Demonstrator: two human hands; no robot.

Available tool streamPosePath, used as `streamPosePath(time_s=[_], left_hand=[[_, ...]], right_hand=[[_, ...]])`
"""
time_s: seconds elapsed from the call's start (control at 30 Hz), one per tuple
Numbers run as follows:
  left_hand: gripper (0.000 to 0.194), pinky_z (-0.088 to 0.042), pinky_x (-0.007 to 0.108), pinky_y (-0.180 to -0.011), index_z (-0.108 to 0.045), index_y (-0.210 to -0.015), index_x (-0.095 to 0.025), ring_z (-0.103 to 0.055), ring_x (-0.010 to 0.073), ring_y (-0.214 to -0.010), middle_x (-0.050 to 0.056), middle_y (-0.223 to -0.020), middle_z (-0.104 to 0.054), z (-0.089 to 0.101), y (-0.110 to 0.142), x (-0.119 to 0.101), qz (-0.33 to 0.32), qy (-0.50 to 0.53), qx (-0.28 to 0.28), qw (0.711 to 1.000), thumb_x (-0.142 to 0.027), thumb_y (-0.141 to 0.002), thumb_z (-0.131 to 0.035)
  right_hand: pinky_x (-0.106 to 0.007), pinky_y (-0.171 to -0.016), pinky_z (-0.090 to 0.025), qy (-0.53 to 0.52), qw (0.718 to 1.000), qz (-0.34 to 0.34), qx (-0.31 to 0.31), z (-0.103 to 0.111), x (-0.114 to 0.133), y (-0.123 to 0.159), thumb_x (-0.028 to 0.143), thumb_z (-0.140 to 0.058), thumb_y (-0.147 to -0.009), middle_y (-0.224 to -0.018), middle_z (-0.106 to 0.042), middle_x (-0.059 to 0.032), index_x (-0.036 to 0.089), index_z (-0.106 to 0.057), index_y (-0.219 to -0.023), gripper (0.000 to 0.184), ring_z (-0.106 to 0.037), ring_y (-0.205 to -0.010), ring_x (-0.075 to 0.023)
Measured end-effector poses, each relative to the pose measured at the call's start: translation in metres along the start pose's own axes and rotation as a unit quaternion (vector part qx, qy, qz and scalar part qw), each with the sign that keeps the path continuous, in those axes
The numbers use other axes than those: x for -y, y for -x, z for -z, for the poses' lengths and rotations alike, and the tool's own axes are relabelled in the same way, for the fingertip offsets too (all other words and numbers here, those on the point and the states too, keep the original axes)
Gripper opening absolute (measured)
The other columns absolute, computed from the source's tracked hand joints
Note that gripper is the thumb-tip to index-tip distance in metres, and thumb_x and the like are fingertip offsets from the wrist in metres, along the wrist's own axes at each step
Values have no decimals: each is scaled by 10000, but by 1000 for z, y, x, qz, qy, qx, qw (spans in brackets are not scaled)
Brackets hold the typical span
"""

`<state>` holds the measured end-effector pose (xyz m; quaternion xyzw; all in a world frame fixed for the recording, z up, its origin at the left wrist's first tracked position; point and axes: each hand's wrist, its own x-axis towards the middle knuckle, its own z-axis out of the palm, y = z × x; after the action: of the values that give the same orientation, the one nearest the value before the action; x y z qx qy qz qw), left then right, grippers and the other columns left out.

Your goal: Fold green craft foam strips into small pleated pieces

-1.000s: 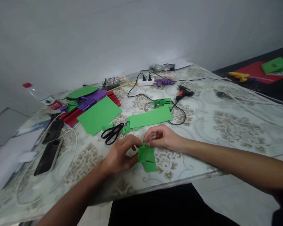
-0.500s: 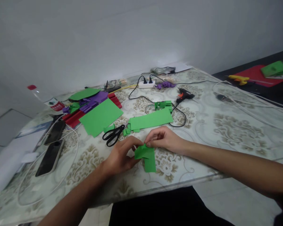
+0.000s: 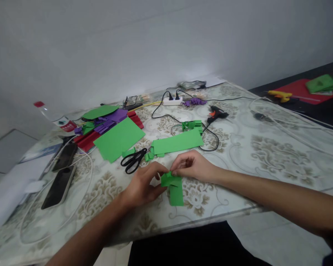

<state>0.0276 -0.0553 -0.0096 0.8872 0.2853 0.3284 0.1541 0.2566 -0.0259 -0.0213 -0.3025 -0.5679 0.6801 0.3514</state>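
Left hand and right hand pinching small green paper, apparently mid-fold; scissors nearby on worktop.

craft workspace indoors, patterned tablecloth, glue gun, scissors, coloured sheets

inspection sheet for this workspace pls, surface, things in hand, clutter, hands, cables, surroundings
Surface: table with pale floral top
Things in hand: small cut green piece
Clutter: scissors, large green sheet, purple pieces, two phones, bottle, black glue gun
Hands: left and right both pinch the green piece
Cables: black cord looping near power strip; white cable looping around phones
Surroundings: grey wall behind; yellow glue gun at far right
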Motion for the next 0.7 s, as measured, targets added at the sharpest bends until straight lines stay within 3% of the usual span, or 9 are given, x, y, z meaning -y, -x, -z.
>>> streamPosePath(time_s=[0.4,0.7], left_hand=[[272,-509,222,-650,-558,-1057,-201,-616,130,-726,16,-868,-652,0,-1,-4,24,6,4,1000,-124,-813,-649],[231,-501,221,-625,-547,-1043,-199,-606,127,-692,13,-829,-635,-3,-1,-3,19,3,1,1000,-163,-846,-661]], right_hand=[[-194,-547,-459,6,1000,10,0,-3,2,0,283,-856,-669,-660,-706,-11,122,-728,-760,224,-613,-567,-91],[-217,-544,-465,-4,1000,18,-5,-7,2,2,337,-928,-565,-630,-681,2,131,-708,-731,344,-583,-541,-93]])
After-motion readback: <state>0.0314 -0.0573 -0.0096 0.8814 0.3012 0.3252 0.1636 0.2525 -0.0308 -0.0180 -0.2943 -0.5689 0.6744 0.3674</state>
